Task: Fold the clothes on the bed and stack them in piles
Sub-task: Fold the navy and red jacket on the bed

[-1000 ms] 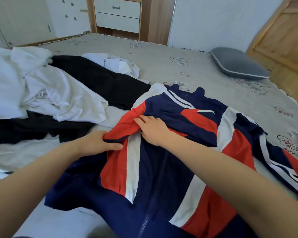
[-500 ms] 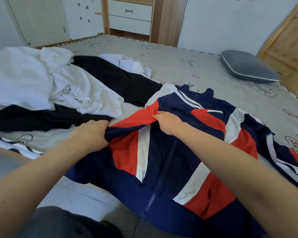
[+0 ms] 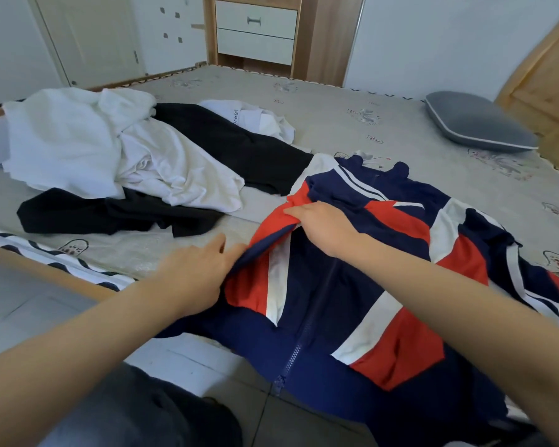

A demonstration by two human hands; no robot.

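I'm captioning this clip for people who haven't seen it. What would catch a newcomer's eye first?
The navy, red and white zip jacket spread at the bed's near edge, with the right hand pinching its red panel and the left hand at its side edge. Behind, to the left, white clothes lie tangled over black clothes; a grey pillow sits far right.

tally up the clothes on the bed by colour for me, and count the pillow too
White garments: 3
Black garments: 2
Navy, red and white jacket: 1
Grey pillow: 1
Total: 7
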